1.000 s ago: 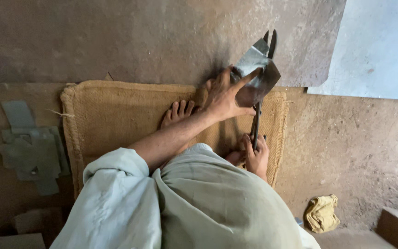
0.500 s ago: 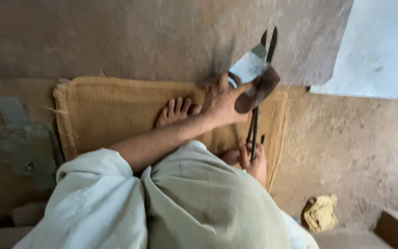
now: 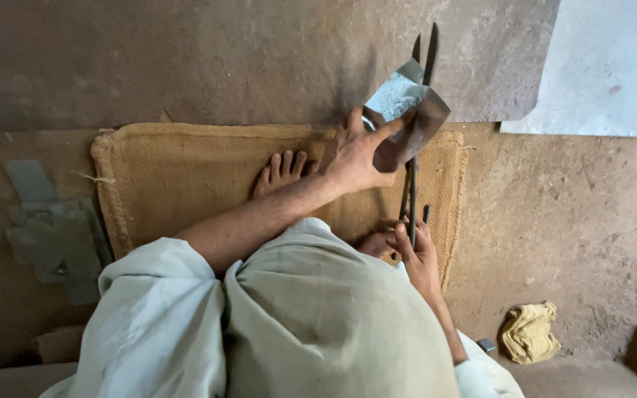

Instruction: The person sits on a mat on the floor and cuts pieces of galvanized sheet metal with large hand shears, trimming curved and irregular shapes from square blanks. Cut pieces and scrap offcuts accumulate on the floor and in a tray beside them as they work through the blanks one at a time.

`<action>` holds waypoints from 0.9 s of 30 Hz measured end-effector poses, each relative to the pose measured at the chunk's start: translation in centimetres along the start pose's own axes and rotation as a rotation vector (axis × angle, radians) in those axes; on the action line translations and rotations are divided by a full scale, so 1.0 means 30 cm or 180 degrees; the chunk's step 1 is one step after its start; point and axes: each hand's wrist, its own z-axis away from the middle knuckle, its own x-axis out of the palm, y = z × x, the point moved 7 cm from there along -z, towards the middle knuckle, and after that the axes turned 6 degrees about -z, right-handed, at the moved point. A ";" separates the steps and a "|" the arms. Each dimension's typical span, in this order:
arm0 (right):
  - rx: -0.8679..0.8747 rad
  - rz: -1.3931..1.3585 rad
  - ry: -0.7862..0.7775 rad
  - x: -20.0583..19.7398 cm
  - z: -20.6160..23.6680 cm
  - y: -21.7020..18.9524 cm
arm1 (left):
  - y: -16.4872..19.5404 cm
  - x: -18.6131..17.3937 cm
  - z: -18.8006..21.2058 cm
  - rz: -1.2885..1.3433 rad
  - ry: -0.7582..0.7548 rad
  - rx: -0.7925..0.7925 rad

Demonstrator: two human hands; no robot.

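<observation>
Left grip [image 3: 359, 151] clamped on sheet-metal piece [image 3: 407, 110], right grip [image 3: 414, 254] apparently around shears [image 3: 413, 184].

The light is dim and soft. A brighter patch falls on the sheet [image 3: 613, 66] at top right. The metal piece [image 3: 407, 103] shows mild glare. Shadows are weak, the picture sharp.

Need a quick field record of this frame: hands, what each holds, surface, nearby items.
left hand: grips a bent sheet-metal piece
right hand: closed on the handles of long metal shears
shears blades: point away from the person, at the metal piece
surface: burlap mat on a dirt floor
foot: bare, on the mat
left side: grey metal offcuts
right side: yellow rag, large metal sheet
</observation>
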 end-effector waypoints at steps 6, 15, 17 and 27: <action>-0.0290 0.0865 0.0534 0.005 -0.040 -0.007 | 0.021 -0.059 -0.002 -0.0250 0.0066 0.0115; -0.0001 0.0769 0.0619 -0.009 -0.022 -0.052 | 0.008 -0.090 -0.049 -0.0737 -0.0891 -0.0112; 0.0056 0.0247 0.0323 -0.006 -0.012 -0.059 | 0.047 -0.106 -0.031 -0.0613 -0.0416 0.0232; -0.0002 0.0882 0.0735 -0.015 -0.029 -0.049 | 0.008 -0.126 -0.077 -0.1563 -0.1018 0.0235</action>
